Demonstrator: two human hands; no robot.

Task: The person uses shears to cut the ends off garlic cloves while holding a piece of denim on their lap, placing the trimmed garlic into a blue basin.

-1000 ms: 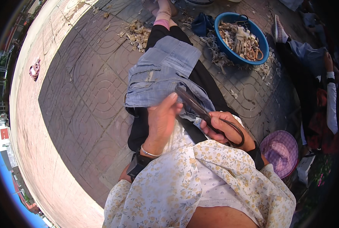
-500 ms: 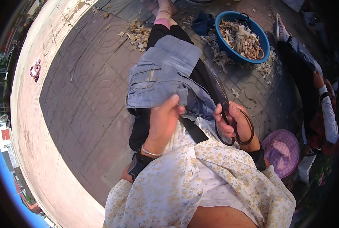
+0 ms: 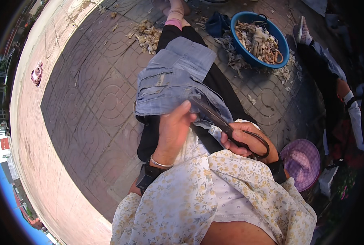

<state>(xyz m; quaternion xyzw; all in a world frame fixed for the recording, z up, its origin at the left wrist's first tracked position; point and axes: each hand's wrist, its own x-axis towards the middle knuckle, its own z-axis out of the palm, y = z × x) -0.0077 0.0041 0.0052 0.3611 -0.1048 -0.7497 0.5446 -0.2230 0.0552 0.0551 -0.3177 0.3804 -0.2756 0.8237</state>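
Observation:
Large dark scissors (image 3: 214, 116) with looped black handles are gripped in my right hand (image 3: 249, 141). Their blades point up and left, and the tips come close to my left thumb. My left hand (image 3: 174, 128) is closed, its thumb raised over curled fingers at the near edge of the denim cloth (image 3: 176, 87). Whatever it pinches is hidden or too small to name. Faded blue and slit in places, the denim lies over my outstretched legs in black trousers.
A blue basin (image 3: 236, 45) of whitish and brown scraps, with a glove on top, stands beyond my legs at right. Scraps (image 3: 147, 36) litter the paving. A purple checked hat (image 3: 300, 165) lies by my right elbow. Another person (image 3: 341, 87) sits at far right.
The scissors have swung left and down across the denim, bringing the tips near my left thumb. The handle loops have come together. My left hand has barely moved.

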